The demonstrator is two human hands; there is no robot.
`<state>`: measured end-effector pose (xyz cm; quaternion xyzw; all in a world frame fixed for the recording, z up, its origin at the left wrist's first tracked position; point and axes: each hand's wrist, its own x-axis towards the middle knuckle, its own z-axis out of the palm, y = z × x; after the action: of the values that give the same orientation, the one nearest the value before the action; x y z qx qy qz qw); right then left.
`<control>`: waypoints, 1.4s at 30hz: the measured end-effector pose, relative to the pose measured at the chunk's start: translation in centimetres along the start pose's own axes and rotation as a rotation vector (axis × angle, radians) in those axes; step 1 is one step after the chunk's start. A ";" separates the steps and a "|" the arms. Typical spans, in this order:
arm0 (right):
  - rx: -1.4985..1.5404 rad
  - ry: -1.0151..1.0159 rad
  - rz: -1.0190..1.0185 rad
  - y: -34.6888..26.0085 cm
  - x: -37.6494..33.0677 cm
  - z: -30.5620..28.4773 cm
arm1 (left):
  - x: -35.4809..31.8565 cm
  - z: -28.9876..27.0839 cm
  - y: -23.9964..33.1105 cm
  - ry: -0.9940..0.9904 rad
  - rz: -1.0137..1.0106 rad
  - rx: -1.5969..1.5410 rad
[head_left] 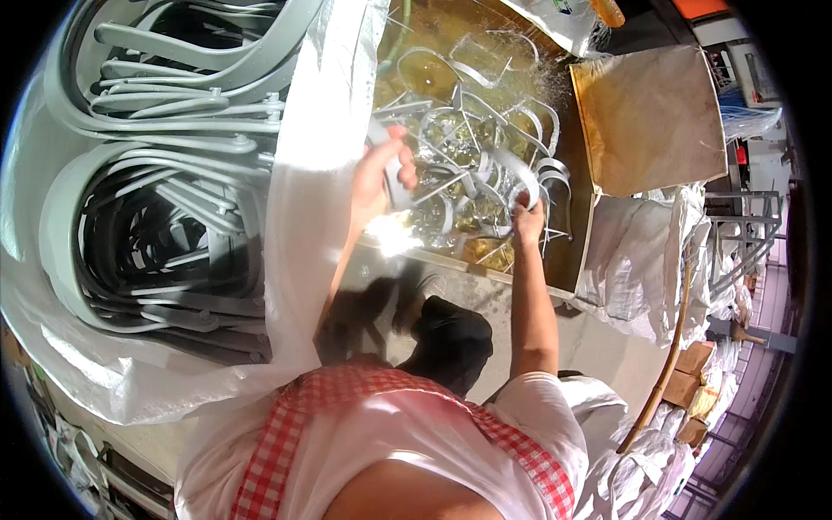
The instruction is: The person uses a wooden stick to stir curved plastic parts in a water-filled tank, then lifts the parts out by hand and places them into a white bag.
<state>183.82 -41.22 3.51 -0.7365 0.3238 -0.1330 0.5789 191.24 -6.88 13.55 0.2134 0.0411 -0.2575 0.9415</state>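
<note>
A metal-edged water tank (475, 264) holds several curved grey plastic strips (464, 104), partly under the rippling, glinting surface. My left hand (386, 169) is at the tank's left side, fingers closed round a curved grey plastic strip (397, 192) that is smeared by motion. Over the tank's near right part, my right hand (526, 218) grips the lower end of another curved grey strip (513, 165), also blurred. To my left, a large white sack (312, 199) stands open with stacked grey plastic loops (65, 234) inside.
A stained square board (650, 121) leans at the tank's right edge. White woven sacks (633, 260), a wooden pole (663, 381), a grey metal frame (741, 230) and cardboard boxes (689, 373) stand on the right. Concrete floor (373, 277) lies between me and the tank.
</note>
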 end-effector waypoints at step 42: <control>0.258 -0.226 0.657 13.0 6.9 17.4 | -1.0 1.5 -2.0 0.155 0.111 0.109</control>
<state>194.77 -33.78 -15.04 -0.5245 0.4574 0.1024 0.7108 189.34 -8.65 14.36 0.2854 0.0876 -0.1894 0.9354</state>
